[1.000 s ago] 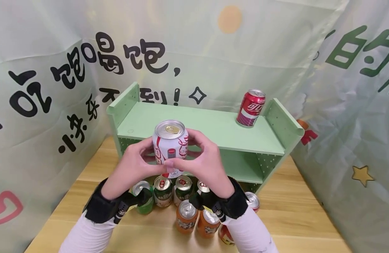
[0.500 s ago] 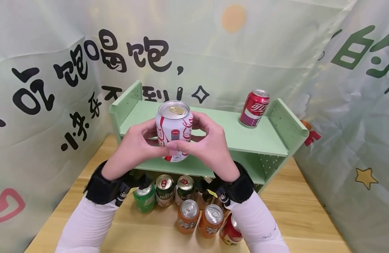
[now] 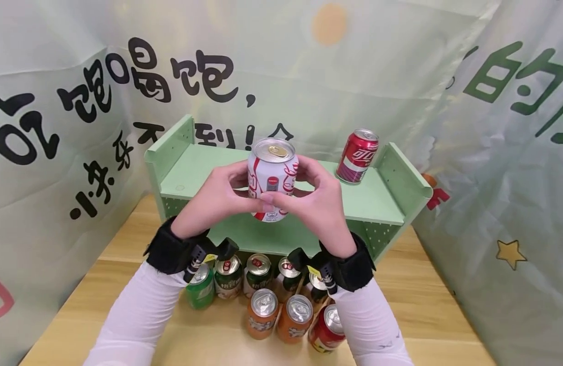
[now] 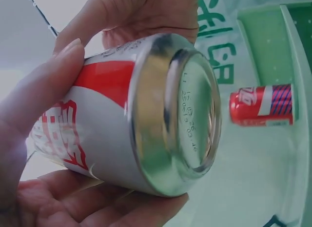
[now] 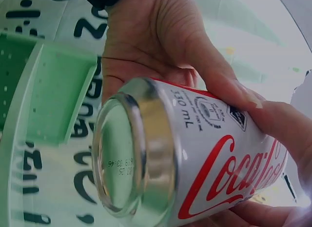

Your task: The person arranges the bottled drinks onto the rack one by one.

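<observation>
Two hands hold one white can with red lettering, and it stands nearly upright between them. The left hand (image 3: 223, 192) is curved round one side of the white can (image 3: 272, 173), and the right hand (image 3: 322, 198) is curved round the other side. The fingers are spread only as wide as the can itself. In the left wrist view, the left fingers (image 4: 151, 210) lie along its wall, and the thumb presses on the opposite side. The two thumbs meet, or almost meet, on the side near the person. The bottom of the can is uncovered in both wrist views.

The can is held up at the front of the green shelf (image 3: 208, 157); whether it is already over the top board, I cannot tell. On this board, near its right end, stands a red can (image 3: 358, 156). Below, on the wooden counter (image 3: 208, 338), there are a bright green can (image 3: 201, 288), some dark green cans (image 3: 257, 278), two orange cans (image 3: 295, 320) and a red-and-yellow can (image 3: 327, 330), the last partly hidden by the right arm.
</observation>
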Demonstrator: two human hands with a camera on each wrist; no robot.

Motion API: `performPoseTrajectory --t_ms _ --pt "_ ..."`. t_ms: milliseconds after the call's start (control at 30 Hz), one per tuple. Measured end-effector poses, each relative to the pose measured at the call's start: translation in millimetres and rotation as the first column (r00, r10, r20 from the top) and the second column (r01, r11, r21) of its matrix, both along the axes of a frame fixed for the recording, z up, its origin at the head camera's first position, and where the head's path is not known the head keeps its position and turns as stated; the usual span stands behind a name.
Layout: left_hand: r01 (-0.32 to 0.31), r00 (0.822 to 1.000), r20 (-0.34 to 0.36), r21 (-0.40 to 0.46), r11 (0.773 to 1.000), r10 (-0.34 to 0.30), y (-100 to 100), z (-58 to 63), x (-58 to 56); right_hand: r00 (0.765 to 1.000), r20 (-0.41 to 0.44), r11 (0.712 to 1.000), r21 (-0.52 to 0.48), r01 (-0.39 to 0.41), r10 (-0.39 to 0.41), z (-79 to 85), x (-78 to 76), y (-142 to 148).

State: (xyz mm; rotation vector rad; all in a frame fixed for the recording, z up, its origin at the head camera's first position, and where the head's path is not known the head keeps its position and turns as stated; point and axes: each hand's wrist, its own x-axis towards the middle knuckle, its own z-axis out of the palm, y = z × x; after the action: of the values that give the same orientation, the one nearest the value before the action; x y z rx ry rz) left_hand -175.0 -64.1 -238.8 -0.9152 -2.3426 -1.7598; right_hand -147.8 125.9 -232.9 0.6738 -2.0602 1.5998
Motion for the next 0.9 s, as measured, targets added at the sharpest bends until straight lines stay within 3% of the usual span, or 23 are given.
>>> performPoseTrajectory --t_ms 200,333,633,900 --pt "0.125 0.992 0.021 0.046 0.991 -0.126 27 -7.0 -25.0 0.995 -0.007 0.995 -0.012 0.103 -0.103 -6.7 -5.5 22" --pt "0.192 0.979 0.045 0.082 0.978 -0.196 45 -12.4 -34.2 0.985 -0.022 0.985 -0.018 0.169 -0.17 -15.6 -8.7 35" --pt "0.223 0.967 0.097 0.122 0.967 -0.235 78 -30.0 -47.2 0.963 -0.026 0.963 -0.018 0.269 -0.27 -32.2 -11.5 58" --pt "0.236 0.962 0.108 0.141 0.961 -0.252 107 -29.5 -55.6 0.938 -0.069 0.94 -0.053 0.336 -0.339 -35.7 -14.3 80"
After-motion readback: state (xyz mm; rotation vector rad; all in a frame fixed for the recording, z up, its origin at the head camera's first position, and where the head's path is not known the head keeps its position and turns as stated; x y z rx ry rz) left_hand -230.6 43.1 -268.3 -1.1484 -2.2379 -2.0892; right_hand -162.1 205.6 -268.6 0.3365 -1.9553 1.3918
